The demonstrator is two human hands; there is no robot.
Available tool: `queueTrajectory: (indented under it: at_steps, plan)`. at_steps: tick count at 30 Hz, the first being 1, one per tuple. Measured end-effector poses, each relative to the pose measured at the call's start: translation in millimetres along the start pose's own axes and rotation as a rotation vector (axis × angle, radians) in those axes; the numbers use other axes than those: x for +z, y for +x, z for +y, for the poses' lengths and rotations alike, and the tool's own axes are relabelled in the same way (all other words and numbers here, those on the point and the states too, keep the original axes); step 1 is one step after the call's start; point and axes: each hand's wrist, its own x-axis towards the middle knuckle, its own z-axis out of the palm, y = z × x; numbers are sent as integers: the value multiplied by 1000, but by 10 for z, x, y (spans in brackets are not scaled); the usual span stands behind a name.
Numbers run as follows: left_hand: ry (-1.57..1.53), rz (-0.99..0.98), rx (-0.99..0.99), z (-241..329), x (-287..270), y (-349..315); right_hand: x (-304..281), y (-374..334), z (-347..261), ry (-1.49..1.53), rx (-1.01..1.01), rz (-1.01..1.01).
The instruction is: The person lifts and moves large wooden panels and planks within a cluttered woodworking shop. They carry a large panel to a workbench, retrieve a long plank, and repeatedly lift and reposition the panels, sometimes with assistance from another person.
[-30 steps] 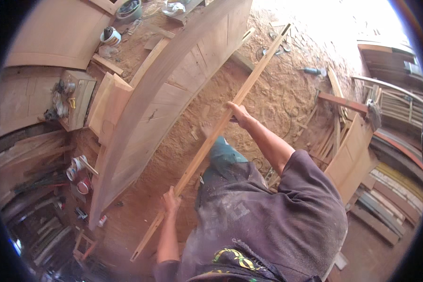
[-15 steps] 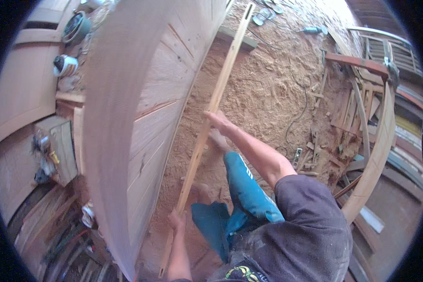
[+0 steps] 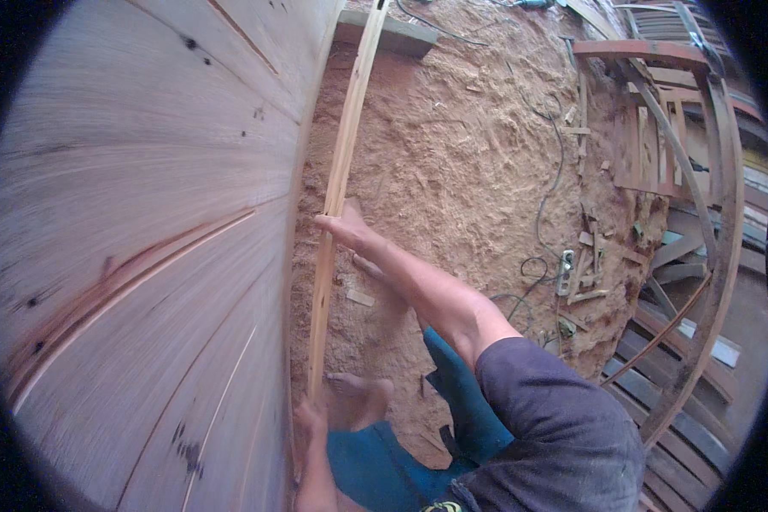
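Note:
A long, narrow wooden strip (image 3: 346, 141) runs lengthwise beside the edge of a large wooden plank panel (image 3: 136, 282). My right hand (image 3: 346, 227) is closed around the strip near its middle, thumb pointing toward the panel. Lower down, my left hand (image 3: 310, 418) grips the strip close to the panel's edge; part of its fingers is hidden. The strip's far end shows a dark slot and lies over a wooden block (image 3: 392, 37). Dark knots and a long reddish groove mark the panel's face.
Sawdust and shavings cover the ground (image 3: 461, 154) around my bare feet. A dark cable (image 3: 561, 162) snakes to a socket strip (image 3: 565, 271) among wood scraps. At right stand a curved wooden frame (image 3: 730, 230) and a slatted wooden piece (image 3: 657, 141), with stacked boards (image 3: 674, 435) beyond.
My view has swung left and closer, so the panel fills more of it. Both hands and the strip now appear nearer the panel's edge. The grip on the strip stays.

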Motion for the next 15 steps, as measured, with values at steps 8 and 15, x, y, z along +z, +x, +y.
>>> queueTrajectory:
  at_steps: [8, 15]
  plan:
    - [-163, -88, -23, 95, 298, 513, 190, 177, 573, -97, 6, 165]
    - [-450, -110, -23, -219, 347, 298, 321, -137, 517, -502, 56, 252]
